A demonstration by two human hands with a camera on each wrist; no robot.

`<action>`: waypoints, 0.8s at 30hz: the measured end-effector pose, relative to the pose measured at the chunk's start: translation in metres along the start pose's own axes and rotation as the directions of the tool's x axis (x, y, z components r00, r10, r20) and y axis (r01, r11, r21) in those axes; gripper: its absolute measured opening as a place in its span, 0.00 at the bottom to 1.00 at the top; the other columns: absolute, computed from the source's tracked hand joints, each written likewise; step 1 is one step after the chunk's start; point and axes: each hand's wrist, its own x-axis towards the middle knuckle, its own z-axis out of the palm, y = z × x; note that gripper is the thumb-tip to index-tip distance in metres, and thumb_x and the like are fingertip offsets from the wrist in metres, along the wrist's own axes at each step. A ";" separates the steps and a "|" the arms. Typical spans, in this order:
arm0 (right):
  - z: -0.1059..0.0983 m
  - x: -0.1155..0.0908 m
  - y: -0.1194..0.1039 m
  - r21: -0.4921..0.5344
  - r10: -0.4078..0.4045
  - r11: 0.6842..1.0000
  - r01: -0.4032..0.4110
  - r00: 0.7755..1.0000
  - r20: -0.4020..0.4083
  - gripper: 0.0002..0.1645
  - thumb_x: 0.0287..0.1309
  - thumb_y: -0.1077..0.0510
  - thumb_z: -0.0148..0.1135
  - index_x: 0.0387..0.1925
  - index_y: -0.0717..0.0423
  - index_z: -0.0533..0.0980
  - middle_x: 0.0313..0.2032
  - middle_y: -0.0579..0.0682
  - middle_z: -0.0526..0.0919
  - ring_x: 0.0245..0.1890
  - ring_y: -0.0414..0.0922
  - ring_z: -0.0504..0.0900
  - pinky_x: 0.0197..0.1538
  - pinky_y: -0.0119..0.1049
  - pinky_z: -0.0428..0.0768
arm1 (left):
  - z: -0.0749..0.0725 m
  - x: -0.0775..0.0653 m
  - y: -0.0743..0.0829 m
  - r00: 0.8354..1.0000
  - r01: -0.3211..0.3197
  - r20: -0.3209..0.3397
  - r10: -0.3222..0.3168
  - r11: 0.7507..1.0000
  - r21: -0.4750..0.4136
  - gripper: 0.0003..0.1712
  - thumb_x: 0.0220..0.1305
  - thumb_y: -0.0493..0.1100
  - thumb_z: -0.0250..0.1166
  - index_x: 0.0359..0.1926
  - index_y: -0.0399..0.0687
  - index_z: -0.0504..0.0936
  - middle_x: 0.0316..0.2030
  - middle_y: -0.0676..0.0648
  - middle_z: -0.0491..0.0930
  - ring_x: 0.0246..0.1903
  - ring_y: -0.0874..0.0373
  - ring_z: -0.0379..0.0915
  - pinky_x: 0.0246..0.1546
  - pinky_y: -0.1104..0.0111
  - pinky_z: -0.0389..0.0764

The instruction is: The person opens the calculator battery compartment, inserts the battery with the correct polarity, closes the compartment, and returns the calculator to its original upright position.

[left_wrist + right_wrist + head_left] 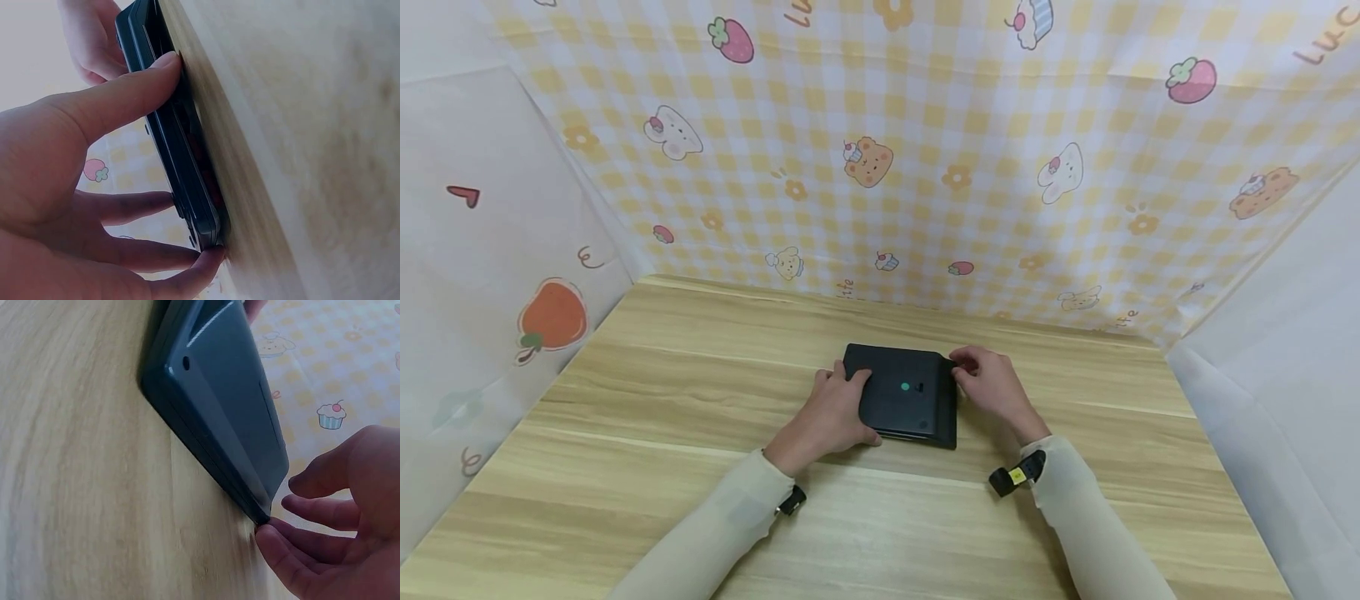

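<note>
A flat black device (891, 387) with a slightly wedge-shaped profile lies on the wooden table, a small green dot and a little dark slot on its upward face. My left hand (835, 408) grips its left part, the thumb (147, 87) on the near side and fingertips (206, 256) at the left end. Reddish bits show in the dark gap along its lower side in the left wrist view. At the far right corner, my right hand (992, 383) has curled fingers, their tips (270, 534) holding that corner close to the tabletop.
Behind the wooden table (737, 325) hangs a yellow checked cloth (925, 125) with cartoon prints. White sheets (475, 250) stand at both sides. Dark straps (1018, 475) circle both wrists over light sleeves.
</note>
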 end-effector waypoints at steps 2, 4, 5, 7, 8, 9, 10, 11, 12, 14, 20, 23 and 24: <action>-0.001 0.000 0.001 0.024 0.008 1.000 -0.008 1.000 0.004 0.17 0.76 0.65 0.64 0.60 0.66 0.85 0.52 0.62 0.90 0.53 0.59 0.88 0.58 0.57 0.84 | -0.003 -0.002 0.004 1.000 0.010 0.008 -0.010 1.000 0.000 0.60 0.50 0.51 0.92 0.79 0.35 0.72 0.77 0.17 0.58 0.71 0.21 0.61 0.63 0.43 0.80; -0.002 0.001 0.003 0.052 0.021 0.998 -0.021 1.000 0.009 0.17 0.76 0.66 0.63 0.60 0.66 0.85 0.52 0.61 0.90 0.53 0.59 0.88 0.58 0.56 0.84 | -0.004 -0.002 0.005 1.000 0.008 0.009 -0.008 1.000 0.001 0.61 0.50 0.51 0.92 0.79 0.34 0.72 0.77 0.17 0.58 0.70 0.20 0.62 0.63 0.44 0.80; -0.003 0.001 0.003 0.065 0.029 0.997 -0.029 1.000 0.012 0.17 0.76 0.66 0.63 0.60 0.66 0.85 0.52 0.61 0.90 0.53 0.58 0.88 0.57 0.55 0.84 | -0.004 -0.002 0.004 1.000 0.004 0.008 -0.004 1.000 0.001 0.61 0.50 0.51 0.92 0.78 0.34 0.72 0.77 0.16 0.58 0.70 0.20 0.62 0.63 0.43 0.80; -0.004 0.002 0.004 0.108 0.040 0.993 -0.042 0.999 0.023 0.17 0.76 0.67 0.61 0.61 0.66 0.85 0.53 0.61 0.90 0.52 0.57 0.88 0.55 0.52 0.84 | -0.005 -0.002 0.004 1.000 -0.007 0.008 0.007 1.000 -0.001 0.61 0.50 0.51 0.92 0.78 0.33 0.72 0.77 0.16 0.58 0.70 0.19 0.62 0.63 0.43 0.80; -0.005 0.002 0.004 0.132 0.048 0.990 -0.052 0.998 0.029 0.18 0.77 0.68 0.60 0.61 0.66 0.85 0.53 0.62 0.89 0.52 0.57 0.88 0.54 0.51 0.84 | -0.005 -0.003 0.004 1.000 -0.012 0.010 0.013 1.000 -0.004 0.61 0.50 0.51 0.92 0.79 0.33 0.72 0.77 0.15 0.57 0.70 0.19 0.62 0.64 0.42 0.80; -0.005 0.002 0.005 0.164 0.057 0.984 -0.063 0.998 0.039 0.18 0.77 0.69 0.58 0.62 0.67 0.84 0.53 0.62 0.89 0.52 0.57 0.88 0.53 0.50 0.84 | -0.005 -0.003 0.003 1.000 -0.019 0.011 0.019 1.000 -0.005 0.61 0.51 0.51 0.92 0.79 0.32 0.71 0.77 0.15 0.57 0.70 0.18 0.62 0.64 0.42 0.79; -0.006 0.002 0.005 0.196 0.064 0.978 -0.073 0.997 0.050 0.19 0.77 0.70 0.56 0.63 0.67 0.84 0.54 0.63 0.89 0.52 0.57 0.88 0.53 0.49 0.85 | -0.006 -0.004 0.003 1.000 -0.026 0.015 0.026 1.000 -0.006 0.61 0.52 0.51 0.91 0.79 0.32 0.71 0.77 0.14 0.56 0.70 0.18 0.62 0.65 0.41 0.78; -0.007 0.002 0.006 0.227 0.067 0.971 -0.079 0.996 0.062 0.20 0.78 0.71 0.54 0.63 0.68 0.83 0.54 0.64 0.88 0.52 0.57 0.88 0.53 0.49 0.85 | -0.006 -0.004 0.003 0.999 -0.033 0.019 0.034 0.999 -0.007 0.60 0.53 0.51 0.91 0.79 0.32 0.70 0.77 0.14 0.55 0.70 0.18 0.61 0.65 0.41 0.77; -0.009 0.002 0.006 0.256 0.070 0.963 -0.087 0.995 0.075 0.20 0.79 0.71 0.53 0.64 0.69 0.82 0.55 0.64 0.88 0.52 0.57 0.88 0.54 0.49 0.86 | -0.007 -0.005 0.002 0.999 -0.039 0.025 0.039 0.999 -0.009 0.60 0.54 0.51 0.90 0.80 0.32 0.70 0.77 0.14 0.54 0.71 0.18 0.61 0.66 0.41 0.77; -0.011 0.002 0.008 0.291 0.082 0.951 -0.108 0.992 0.100 0.21 0.81 0.71 0.51 0.66 0.69 0.81 0.58 0.65 0.87 0.54 0.57 0.89 0.58 0.50 0.85 | -0.007 -0.006 0.001 0.998 -0.049 0.036 0.050 0.999 -0.016 0.59 0.57 0.51 0.89 0.80 0.33 0.69 0.78 0.14 0.52 0.72 0.19 0.60 0.67 0.40 0.76; -0.021 0.002 0.009 0.293 0.106 0.946 -0.137 0.987 0.120 0.21 0.81 0.68 0.55 0.67 0.64 0.83 0.62 0.62 0.87 0.59 0.54 0.87 0.61 0.50 0.81 | -0.009 -0.010 -0.002 0.995 -0.066 0.068 0.070 0.996 -0.060 0.53 0.66 0.51 0.82 0.83 0.38 0.67 0.82 0.19 0.46 0.75 0.21 0.57 0.69 0.40 0.73; -0.028 0.001 0.009 0.315 0.098 0.939 -0.134 0.987 0.128 0.21 0.80 0.68 0.58 0.68 0.63 0.83 0.63 0.61 0.87 0.61 0.55 0.86 0.64 0.51 0.80 | -0.010 -0.012 -0.003 0.994 -0.081 0.067 0.086 0.994 -0.073 0.49 0.71 0.52 0.79 0.83 0.42 0.68 0.83 0.21 0.47 0.75 0.23 0.58 0.69 0.39 0.73; -0.030 0.001 0.009 0.323 0.091 0.938 -0.130 0.987 0.131 0.21 0.80 0.68 0.59 0.69 0.63 0.82 0.63 0.61 0.87 0.62 0.56 0.86 0.66 0.52 0.80 | -0.011 -0.013 -0.003 0.994 -0.090 0.061 0.094 0.993 -0.077 0.47 0.72 0.53 0.78 0.83 0.42 0.69 0.83 0.22 0.48 0.75 0.23 0.59 0.69 0.39 0.73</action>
